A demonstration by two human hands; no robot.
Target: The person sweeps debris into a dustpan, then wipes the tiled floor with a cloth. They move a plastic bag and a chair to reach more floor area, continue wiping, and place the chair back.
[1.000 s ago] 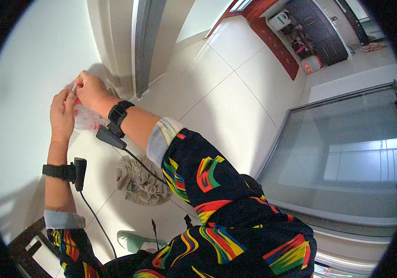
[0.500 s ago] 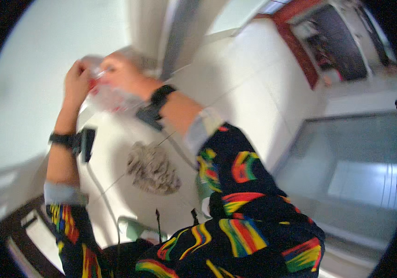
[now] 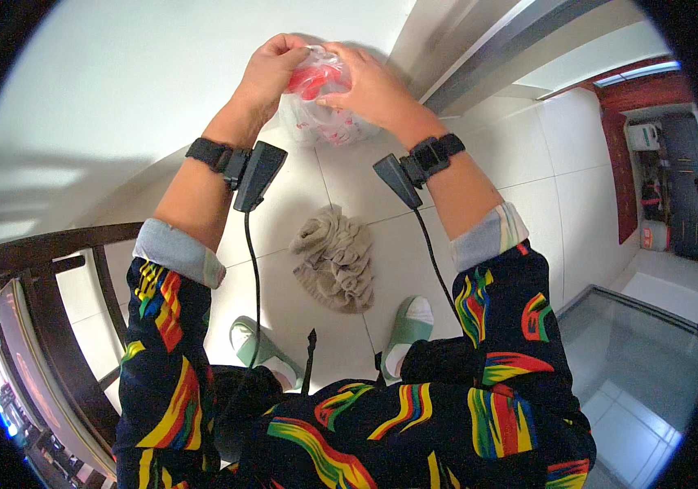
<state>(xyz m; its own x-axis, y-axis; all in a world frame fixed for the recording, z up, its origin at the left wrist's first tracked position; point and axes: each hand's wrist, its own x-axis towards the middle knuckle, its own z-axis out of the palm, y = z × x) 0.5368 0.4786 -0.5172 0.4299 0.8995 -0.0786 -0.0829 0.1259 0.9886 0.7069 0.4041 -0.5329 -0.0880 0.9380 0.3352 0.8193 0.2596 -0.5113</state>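
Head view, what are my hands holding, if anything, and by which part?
A clear plastic bag with red markings: your left hand grips it near its top edge, your right hand by its right side.

Two hands [image 3: 269,79] [image 3: 372,91], two wristbands [image 3: 209,153] [image 3: 440,153], two small black boxes [image 3: 259,178] [image 3: 396,181], two cables [image 3: 252,261] [image 3: 435,266] and two patterned sleeves [image 3: 161,367] [image 3: 512,342] are seen alongside one plastic bag [image 3: 333,121], one cloth [image 3: 335,259] and two slippers [image 3: 266,346] [image 3: 408,330].
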